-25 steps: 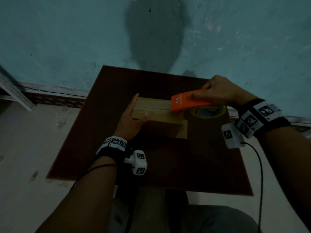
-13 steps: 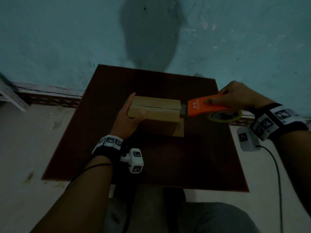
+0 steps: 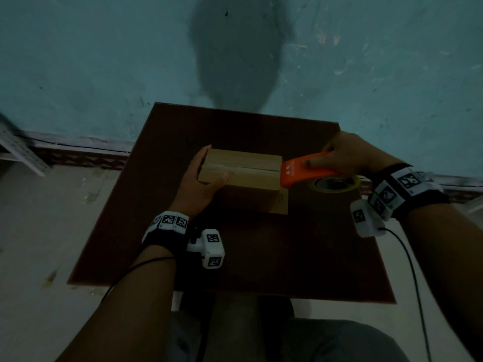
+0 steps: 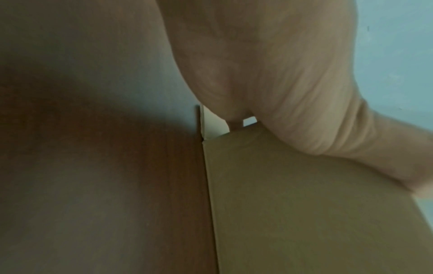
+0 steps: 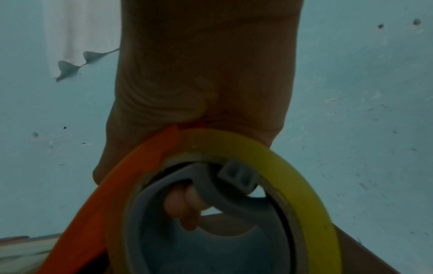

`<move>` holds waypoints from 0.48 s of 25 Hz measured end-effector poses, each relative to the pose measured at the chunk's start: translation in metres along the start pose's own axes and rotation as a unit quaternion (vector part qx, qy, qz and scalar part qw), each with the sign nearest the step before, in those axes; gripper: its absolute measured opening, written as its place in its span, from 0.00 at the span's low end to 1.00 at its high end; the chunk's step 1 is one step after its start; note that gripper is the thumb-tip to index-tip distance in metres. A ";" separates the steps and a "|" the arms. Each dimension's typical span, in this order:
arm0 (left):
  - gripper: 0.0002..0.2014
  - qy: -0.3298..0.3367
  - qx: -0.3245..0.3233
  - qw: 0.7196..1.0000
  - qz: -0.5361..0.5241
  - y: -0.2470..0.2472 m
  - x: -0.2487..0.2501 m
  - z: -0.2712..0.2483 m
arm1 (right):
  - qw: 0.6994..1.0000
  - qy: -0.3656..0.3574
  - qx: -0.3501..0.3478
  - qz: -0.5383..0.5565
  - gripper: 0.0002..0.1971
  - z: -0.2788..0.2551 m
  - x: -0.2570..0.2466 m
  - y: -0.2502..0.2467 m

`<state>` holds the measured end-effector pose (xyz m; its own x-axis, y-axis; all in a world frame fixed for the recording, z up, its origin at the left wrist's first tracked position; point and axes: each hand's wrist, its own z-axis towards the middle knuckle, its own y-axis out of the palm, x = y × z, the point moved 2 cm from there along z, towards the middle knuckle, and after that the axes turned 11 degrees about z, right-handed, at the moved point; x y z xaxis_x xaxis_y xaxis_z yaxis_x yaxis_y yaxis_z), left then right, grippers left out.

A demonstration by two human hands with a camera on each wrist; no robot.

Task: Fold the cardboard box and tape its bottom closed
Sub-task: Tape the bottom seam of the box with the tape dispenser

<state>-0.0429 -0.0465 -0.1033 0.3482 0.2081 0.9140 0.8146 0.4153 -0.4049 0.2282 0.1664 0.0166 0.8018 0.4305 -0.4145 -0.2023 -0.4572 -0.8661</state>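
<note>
At the far left of the head view, a pale metal bracket (image 3: 18, 150) leans by the base of the blue-green wall (image 3: 104, 61). Next comes the dark red-brown table (image 3: 235, 257), with the person's knees below its near edge.

The left hand (image 3: 201, 181) holds the left end of the cardboard box (image 3: 243, 176): the fingers lie straight along the end face and the thumb presses on the top near the corner. In the left wrist view the palm (image 4: 281, 74) is against the upper edge of the box (image 4: 316, 204), and the table (image 4: 117, 176) is beside it.

The box stands on the table, about at its middle, with 2 flaps closed on top and 1 seam running left to right between them. The light is weak, so I cannot tell if tape already covers the seam.

At the right end of the box, the front of the orange tape dispenser (image 3: 300, 172) touches the top edge. The right hand (image 3: 350, 155) is closed around the dispenser, thumb on its side. The yellow tape roll (image 3: 337, 184) sits under the hand; in the right wrist view the fingertips (image 5: 185, 207) curl through the grey core inside the roll (image 5: 293, 166).
</note>
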 end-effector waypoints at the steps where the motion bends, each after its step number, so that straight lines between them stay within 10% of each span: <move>1: 0.41 -0.001 0.004 1.000 0.003 -0.001 -0.001 0.001 | 1.000 -0.002 0.003 -0.001 0.24 0.002 -0.002 0.002; 12: 0.29 -0.115 0.279 0.953 -0.015 -0.024 0.004 0.008 | 0.988 0.000 0.045 0.150 0.25 0.019 -0.039 0.059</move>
<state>-0.0647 -0.0490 -0.0901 0.1653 0.3509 0.9217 0.4269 0.8170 -0.3876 0.1744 0.1375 -0.0238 0.6984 0.2869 -0.6557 -0.4790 -0.4933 -0.7261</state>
